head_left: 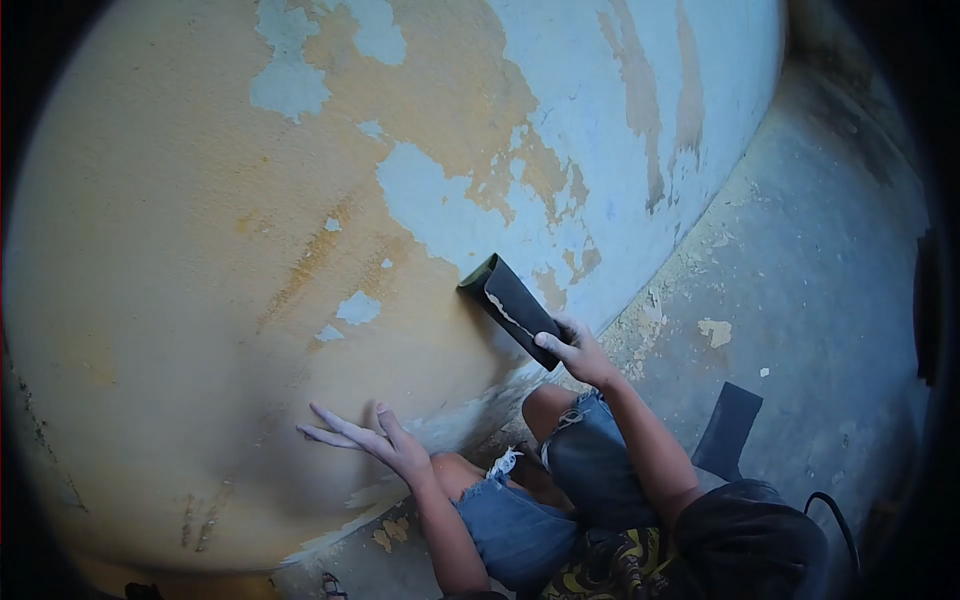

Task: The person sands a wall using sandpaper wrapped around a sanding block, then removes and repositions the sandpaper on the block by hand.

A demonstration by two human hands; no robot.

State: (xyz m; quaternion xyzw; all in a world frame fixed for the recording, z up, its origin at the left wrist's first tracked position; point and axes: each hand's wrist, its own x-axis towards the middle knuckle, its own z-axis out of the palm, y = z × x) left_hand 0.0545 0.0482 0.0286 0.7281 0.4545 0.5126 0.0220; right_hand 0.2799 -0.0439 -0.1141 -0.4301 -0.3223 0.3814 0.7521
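Observation:
My right hand (577, 351) grips the lower end of a dark, folded sheet (515, 310) that looks like sandpaper. The sheet's upper end is at the wall (200, 250), beside patches of pale blue where the yellowish coat is gone. A pale torn edge runs along the sheet. To the left, my left hand (375, 440) is held in front of the yellowish surface with its fingers spread and nothing in them. Whether its fingertips touch the wall I cannot tell.
Paint flakes (715, 332) lie on the grey floor (800, 280) along the wall's foot. Another dark sheet (729, 430) lies on the floor right of my knees. A black cable (838, 520) curves at the lower right.

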